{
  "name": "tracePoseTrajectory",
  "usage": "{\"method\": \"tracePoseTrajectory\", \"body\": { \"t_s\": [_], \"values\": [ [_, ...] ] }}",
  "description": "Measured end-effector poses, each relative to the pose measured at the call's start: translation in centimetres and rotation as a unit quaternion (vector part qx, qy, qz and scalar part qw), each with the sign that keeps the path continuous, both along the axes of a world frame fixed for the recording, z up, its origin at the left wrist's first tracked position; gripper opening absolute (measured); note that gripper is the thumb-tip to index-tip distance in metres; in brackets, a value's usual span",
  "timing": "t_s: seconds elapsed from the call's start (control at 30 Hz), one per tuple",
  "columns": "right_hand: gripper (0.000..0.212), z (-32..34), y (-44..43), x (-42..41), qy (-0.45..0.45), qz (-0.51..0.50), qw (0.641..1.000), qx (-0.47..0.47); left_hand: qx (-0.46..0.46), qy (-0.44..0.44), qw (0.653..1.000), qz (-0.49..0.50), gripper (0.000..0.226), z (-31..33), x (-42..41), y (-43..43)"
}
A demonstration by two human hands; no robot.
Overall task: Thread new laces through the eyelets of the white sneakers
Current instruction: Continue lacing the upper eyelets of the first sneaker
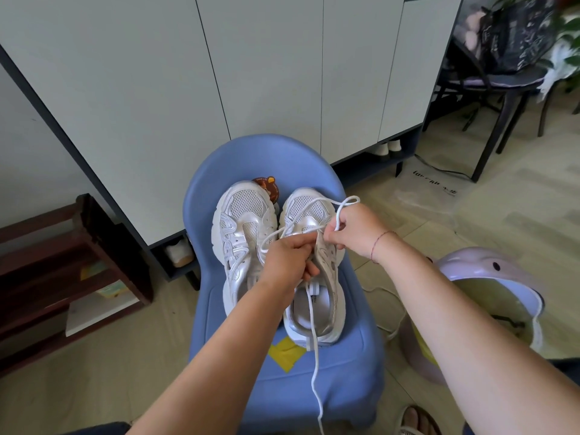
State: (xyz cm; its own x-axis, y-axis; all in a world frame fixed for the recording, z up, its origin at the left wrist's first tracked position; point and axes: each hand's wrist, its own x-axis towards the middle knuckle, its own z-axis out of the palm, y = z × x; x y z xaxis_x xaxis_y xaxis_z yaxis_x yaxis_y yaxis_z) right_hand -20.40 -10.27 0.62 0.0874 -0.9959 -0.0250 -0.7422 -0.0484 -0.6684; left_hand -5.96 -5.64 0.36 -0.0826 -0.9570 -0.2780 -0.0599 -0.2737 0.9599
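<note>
— Which step?
— Lacing, early on: on the blue chair (345, 372), a white sneaker (303, 208) is gripped by the left hand (287, 262), and the white lace (314, 328) is pinched by the right hand (354, 229).
— Next?
— The lace tip is probably to be fed through the next eyelet.

This is looking like a home, most likely the entry hall. A tall pale cabinet (266, 73) is running along the wall, and shoes (389, 150) are sitting in the open slot beneath its doors. A small blue plastic chair (251, 158) is standing on the tiled floor (518, 221) in front of it. A dark wooden rack (78, 262) is standing at the left, a lettered floor mat (433, 183) is lying near the cabinet's foot, and a black chair (502, 98) is carrying a dark bag (518, 36) at the far right.
</note>
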Motion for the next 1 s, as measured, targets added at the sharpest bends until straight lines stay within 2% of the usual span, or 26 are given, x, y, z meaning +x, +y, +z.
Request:
{"method": "tracePoseTrajectory", "body": {
  "t_s": [0.07, 0.13, 0.2, 0.27, 0.3, 0.33, 0.4, 0.47, 0.7, 0.8, 0.93, 1.0],
  "values": [
    [0.01, -1.0, 0.6, -0.5, -0.198, -0.031, 0.978, 0.054, -0.003, 0.004, 1.0, -0.004, 0.036, 0.2, -0.1, 0.1],
    [0.006, -2.1, 1.3, -0.9, -0.37, -0.063, 0.921, 0.102, -0.006, 0.0, 1.0, -0.01, 0.035, 0.3, -0.1, 0.2],
    [0.005, -2.8, 1.8, -0.9, -0.479, -0.084, 0.865, 0.125, -0.006, -0.006, 1.0, -0.013, 0.033, 0.4, -0.2, 0.1],
    [0.005, -3.1, 2.0, -0.7, -0.539, -0.097, 0.826, 0.132, -0.002, -0.012, 1.0, -0.017, 0.033, 0.5, -0.2, 0.0],
    [0.005, -3.2, 2.0, -0.6, -0.548, -0.11, 0.819, 0.13, 0.001, -0.015, 1.0, -0.017, 0.033, 0.6, -0.2, 0.0],
    [0.005, -3.3, 2.0, -0.3, -0.535, -0.126, 0.826, 0.122, 0.006, -0.017, 1.0, -0.018, 0.033, 0.6, -0.2, -0.1],
    [0.005, -3.8, 2.0, 0.2, -0.47, -0.157, 0.863, 0.094, 0.017, -0.013, 1.0, -0.017, 0.032, 0.7, -0.3, -0.4],
    [0.005, -4.3, 2.0, 0.7, -0.452, -0.17, 0.873, 0.07, 0.028, -0.007, 0.999, -0.015, 0.03, 0.7, -0.3, -0.6],
    [0.006, -4.9, 2.5, 1.6, -0.532, -0.18, 0.826, 0.06, 0.035, -0.021, 0.999, -0.009, 0.013, 0.5, -0.5, -1.3],
    [0.011, -5.0, 3.7, 2.0, -0.551, -0.16, 0.816, 0.066, 0.029, -0.042, 0.999, 0.004, 0.017, 0.4, -0.8, -1.2],
    [0.04, -6.2, 5.2, 2.4, -0.497, -0.156, 0.853, 0.034, 0.013, -0.063, 0.998, 0.018, 0.027, 0.0, -1.0, -1.2],
    [0.037, -6.0, 5.2, 2.4, -0.47, -0.167, 0.867, 0.009, 0.007, -0.073, 0.997, 0.019, 0.03, -0.2, -1.0, -1.1]
  ]
}}
